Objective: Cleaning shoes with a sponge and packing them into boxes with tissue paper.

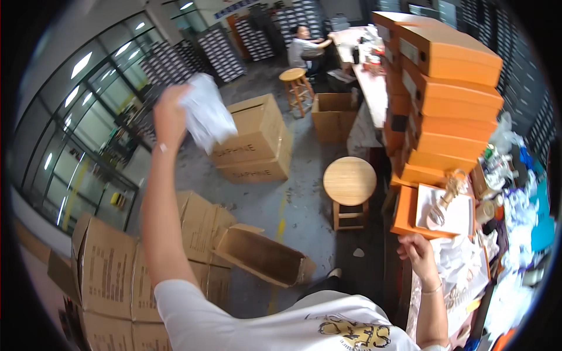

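Note:
My left hand (170, 114) is raised out to the left and closed on a crumpled white sheet (206, 114). The sheet looks blurred, and I cannot tell whether it is paper or thin plastic. At the bench on the right, my right hand (419, 256) has loosely bent fingers that stand apart, with nothing seen in them. Just beyond that hand lies an orange shoebox (405, 212). A light-coloured strappy sandal (448, 202) rests on a white inner piece on top of it. Crumpled white paper (459, 263) lies right of my right hand.
Orange shoeboxes (451, 52) form a tall stack at the bench's far part. A wooden stool (350, 181) stands left of the bench. Brown cartons (252, 140) stand ahead, with an open carton (263, 254) nearer. Far off, a person (303, 50) sits at the table.

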A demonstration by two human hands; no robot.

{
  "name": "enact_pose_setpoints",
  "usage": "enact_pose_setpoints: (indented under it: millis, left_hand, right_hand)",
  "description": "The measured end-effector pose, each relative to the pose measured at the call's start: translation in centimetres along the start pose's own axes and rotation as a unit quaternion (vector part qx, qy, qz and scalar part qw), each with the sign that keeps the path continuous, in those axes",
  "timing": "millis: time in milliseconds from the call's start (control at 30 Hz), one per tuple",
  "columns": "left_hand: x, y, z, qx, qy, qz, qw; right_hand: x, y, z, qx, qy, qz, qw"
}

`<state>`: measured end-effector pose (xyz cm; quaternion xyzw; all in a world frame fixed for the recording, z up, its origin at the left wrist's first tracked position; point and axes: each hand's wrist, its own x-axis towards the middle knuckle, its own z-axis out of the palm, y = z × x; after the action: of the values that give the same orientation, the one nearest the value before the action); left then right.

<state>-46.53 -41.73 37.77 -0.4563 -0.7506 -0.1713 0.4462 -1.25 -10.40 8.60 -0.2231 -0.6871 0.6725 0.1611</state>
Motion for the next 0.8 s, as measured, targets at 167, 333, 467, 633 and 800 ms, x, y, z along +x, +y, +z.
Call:
enact_pose_setpoints:
  millis: [167, 333, 467, 633, 800]
  left_hand:
    - [-6.2, 19.8, 8.7, -0.367, -0.295, -0.011, 0.882]
    - [-13.1, 27.5, 14.9, -0.757, -0.412, -0.338, 0.378]
    - [-19.1, 33.8, 18.4, -0.681, -0.352, -0.55, 0.331]
    - [-17.1, 35.7, 16.8, -0.657, -0.357, -0.013, 0.664]
    - [-12.4, 38.2, 13.4, -0.599, -0.214, 0.314, 0.705]
  right_hand:
    - [1.7, -5.9, -0.2, -0.019, 0.044, -0.129, 0.99]
    - [2.5, -8.5, -1.4, -0.212, 0.099, -0.307, 0.923]
    - [0.8, -4.2, -4.2, 0.086, 0.137, -0.125, 0.979]
    - [0.8, -4.3, -6.7, 0.025, 0.102, -0.083, 0.991]
    - [3.1, -0.9, -8.6, 0.192, 0.059, -0.08, 0.976]
